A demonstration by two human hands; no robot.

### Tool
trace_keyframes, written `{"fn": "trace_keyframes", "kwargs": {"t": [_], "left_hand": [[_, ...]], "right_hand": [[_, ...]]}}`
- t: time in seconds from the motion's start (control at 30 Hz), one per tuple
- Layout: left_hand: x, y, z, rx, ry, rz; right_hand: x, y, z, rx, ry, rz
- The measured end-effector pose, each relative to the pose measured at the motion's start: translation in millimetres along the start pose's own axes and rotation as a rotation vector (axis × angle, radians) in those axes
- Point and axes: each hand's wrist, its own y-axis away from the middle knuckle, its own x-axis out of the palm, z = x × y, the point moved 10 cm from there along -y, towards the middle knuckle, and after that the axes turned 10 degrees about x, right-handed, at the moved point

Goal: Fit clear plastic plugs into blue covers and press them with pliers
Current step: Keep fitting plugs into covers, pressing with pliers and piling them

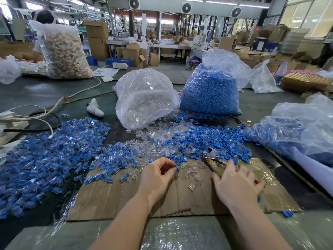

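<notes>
Centrally, bagged clear plugs (144, 103), blue covers (209, 94).

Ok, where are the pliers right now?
In the head view, the pliers lie right of centre on the cardboard sheet, head at the edge of the loose blue covers, handles running under the right hand.

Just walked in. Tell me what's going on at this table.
A person is assembling small plastic parts on a cardboard sheet. The left hand pinches a small blue cover at its fingertips. The right hand rests spread over the handle of the pliers, which lie on the cardboard. Loose clear plugs lie between the hands.
</notes>
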Motion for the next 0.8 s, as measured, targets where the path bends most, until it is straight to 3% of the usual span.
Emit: {"fn": "trace_keyframes", "kwargs": {"t": [0.1, 0.3, 0.43, 0.5, 0.63, 0.7, 0.8], "left_hand": [[-0.2, -0.1, 0.7, -0.006, -0.017, 0.001], [-1.0, -0.2, 2.6, -0.036, 0.002, -0.002], [-2.3, -2.7, 2.8, -0.065, 0.037, -0.013], [-4.9, -5.3, 2.9, -0.092, 0.07, -0.033], [-8.3, -8.7, 8.5, -0.219, 0.256, -0.118], [-8.7, -9.0, 9.4, -0.265, 0.348, -0.166], [-8.7, -10.0, 10.2, -0.311, 0.384, -0.19]], "right_hand": [[9.9, -6.2, -12.9, 0.033, 0.044, 0.093], [-11.5, 4.8, 4.2, -0.127, 0.125, -0.139], [-24.0, 10.8, 17.4, -0.246, -0.003, -0.125], [-25.2, 15.9, 29.6, -0.343, -0.242, 0.011], [-14.8, 33.7, 49.8, -0.346, -0.773, 0.543], [-11.1, 42.8, 54.0, -0.339, -0.819, 0.696], [-1.3, 50.3, 57.5, -0.306, -0.731, 0.773]]}}
